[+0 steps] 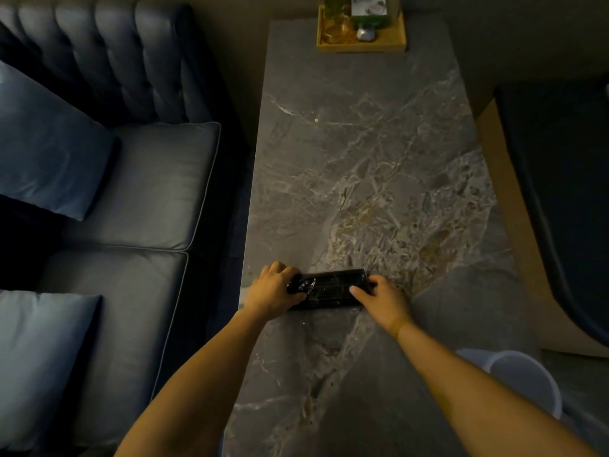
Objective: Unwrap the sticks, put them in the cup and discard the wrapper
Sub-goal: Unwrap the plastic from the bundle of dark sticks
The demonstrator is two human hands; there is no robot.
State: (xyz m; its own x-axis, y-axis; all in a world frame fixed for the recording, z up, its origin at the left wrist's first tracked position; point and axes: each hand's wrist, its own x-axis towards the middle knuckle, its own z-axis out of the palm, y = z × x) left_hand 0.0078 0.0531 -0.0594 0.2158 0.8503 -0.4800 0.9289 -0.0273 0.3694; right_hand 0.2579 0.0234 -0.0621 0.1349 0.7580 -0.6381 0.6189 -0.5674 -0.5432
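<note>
A flat pack of black sticks point(331, 289) in shiny clear wrapper lies across the grey marble table point(356, 159), near its left edge. My left hand point(272, 290) grips the pack's left end, where the wrapper is bunched. My right hand point(384, 300) holds the right end, thumb on top. I cannot make out a cup for certain; small items stand on a far tray.
A yellow wooden tray point(361, 44) with a glass, a small box and greenery sits at the table's far end. A white bin point(524, 379) stands on the floor at lower right. A blue sofa point(131, 186) with cushions runs along the left. A dark seat point(560, 192) is at right.
</note>
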